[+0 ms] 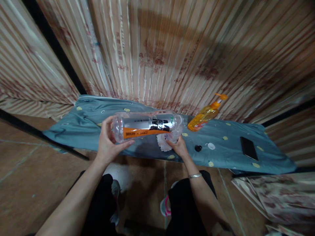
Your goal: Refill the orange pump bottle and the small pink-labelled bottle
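Note:
My left hand [108, 139] wraps around the base end of a large clear plastic bottle [147, 124] with an orange and black label. The bottle lies nearly level in the air, with its neck end to the right. By that end, my right hand [178, 146] is closed on a small clear container [174, 133] with faint pinkish marks. Its outline blends with the bottle's neck, so I cannot tell if they touch. A white scalloped-edged piece [163, 143] shows below the bottle, left of my right hand.
A teal patterned cloth [152, 152] covers the narrow table. On it stand an orange pump bottle [203, 116], a black cap [198, 148], a white cap [211, 146] and a dark phone [248, 148]. A pleated curtain [157, 59] hangs behind; a black pole [56, 46] rises at left.

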